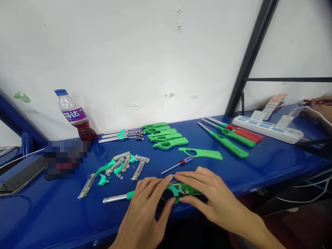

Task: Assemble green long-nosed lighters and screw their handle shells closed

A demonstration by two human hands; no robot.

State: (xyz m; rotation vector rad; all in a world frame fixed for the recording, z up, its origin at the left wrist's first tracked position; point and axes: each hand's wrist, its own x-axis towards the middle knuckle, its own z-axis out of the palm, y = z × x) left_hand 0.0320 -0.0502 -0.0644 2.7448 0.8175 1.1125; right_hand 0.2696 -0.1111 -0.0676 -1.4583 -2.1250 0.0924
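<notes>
Near the table's front edge lies an opened green long-neck lighter (181, 188), its metal tube pointing left and thin white wires showing in its handle. My left hand (149, 204) is closed around the part where tube and handle meet, thumb below. My right hand (207, 193) grips the handle, thumb and fingers around the trigger area; it covers much of the handle. Just behind the hands rests a screwdriver (181, 164) with a purple and red grip. A green half shell (203, 153) lies beyond it.
Clear fuel tanks (138, 171) and green triggers (103, 180) lie scattered left on the blue table. Metal tubes (114, 139) and stacked green shells (169, 142) sit behind. Right are whole lighters (230, 147) and a power strip (269, 129); a bottle (75, 116) stands left. Another person's hand (321, 107) shows far right.
</notes>
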